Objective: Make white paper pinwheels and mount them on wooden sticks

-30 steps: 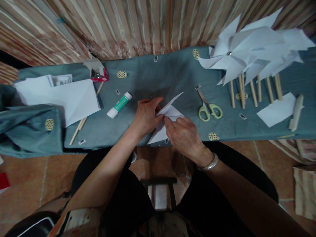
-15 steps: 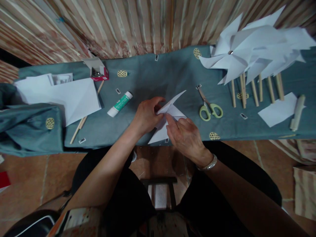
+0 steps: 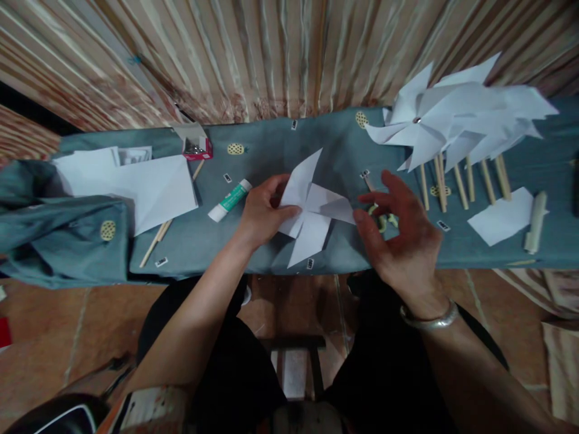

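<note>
A white paper pinwheel (image 3: 312,211) with folded blades is pinched between the thumb and fingers of my left hand (image 3: 266,211), the thumb lying near its centre. My right hand (image 3: 402,235) is off to the right with its fingers apart and nothing held in it. Its thumb tip is close to the right blade of the pinwheel; whether they touch I cannot tell. Under and behind the right hand lie green-handled scissors (image 3: 382,222), partly hidden by the fingers. Left of my left hand rests a glue stick (image 3: 230,200) with a green label.
Finished white pinwheels (image 3: 452,114) on wooden sticks (image 3: 459,187) lie at the right. A paper piece (image 3: 502,217) and a rolled pale object (image 3: 536,223) are below them. At the left are paper sheets (image 3: 158,190), a stick (image 3: 151,244) and a red box of metal pins (image 3: 198,147).
My right hand has let go of the paper and moved right, its fingers spreading. The pinwheel's blades now show fanned out in my left hand. The view has shifted slightly.
</note>
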Demonstrator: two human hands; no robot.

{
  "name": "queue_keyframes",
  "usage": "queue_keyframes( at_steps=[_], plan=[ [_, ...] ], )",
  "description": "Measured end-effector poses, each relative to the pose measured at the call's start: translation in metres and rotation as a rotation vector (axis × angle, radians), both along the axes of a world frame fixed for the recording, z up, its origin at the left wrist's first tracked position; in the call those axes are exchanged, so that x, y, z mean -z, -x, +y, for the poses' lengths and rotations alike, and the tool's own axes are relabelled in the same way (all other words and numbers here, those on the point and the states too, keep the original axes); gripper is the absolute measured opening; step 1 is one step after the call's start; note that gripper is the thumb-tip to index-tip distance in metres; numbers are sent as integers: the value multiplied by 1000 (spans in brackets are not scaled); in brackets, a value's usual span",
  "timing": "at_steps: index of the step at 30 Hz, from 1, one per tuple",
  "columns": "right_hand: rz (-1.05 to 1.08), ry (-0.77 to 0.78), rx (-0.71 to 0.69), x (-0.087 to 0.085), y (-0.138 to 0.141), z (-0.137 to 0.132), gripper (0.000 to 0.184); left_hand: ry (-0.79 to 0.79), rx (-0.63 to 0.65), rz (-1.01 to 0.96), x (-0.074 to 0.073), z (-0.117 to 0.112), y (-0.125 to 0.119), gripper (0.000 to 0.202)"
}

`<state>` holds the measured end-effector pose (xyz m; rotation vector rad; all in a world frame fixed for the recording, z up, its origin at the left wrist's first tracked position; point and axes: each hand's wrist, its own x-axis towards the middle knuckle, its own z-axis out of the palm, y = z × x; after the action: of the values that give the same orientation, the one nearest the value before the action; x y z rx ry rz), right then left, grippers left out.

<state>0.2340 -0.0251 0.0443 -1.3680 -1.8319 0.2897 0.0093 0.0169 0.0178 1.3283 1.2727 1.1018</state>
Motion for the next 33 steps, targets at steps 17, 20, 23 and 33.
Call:
queue_keyframes(
  at_steps=[17, 20, 23, 33],
  plan=[
    [1130, 814, -101, 14, 52, -1, 30, 31, -116, -261, -6, -15, -17, 54],
    [1187, 852, -44, 17, 54, 3, 27, 6, -120, -200, -5, -19, -22, 55],
    [1207, 863, 1, 19, 56, 7, 24, -7, -128, -182, -4, -20, -24, 55],
    [1246, 850, -53, 17, 60, 9, 23, -16, -126, -199, -1, -21, -25, 55]
  ],
)
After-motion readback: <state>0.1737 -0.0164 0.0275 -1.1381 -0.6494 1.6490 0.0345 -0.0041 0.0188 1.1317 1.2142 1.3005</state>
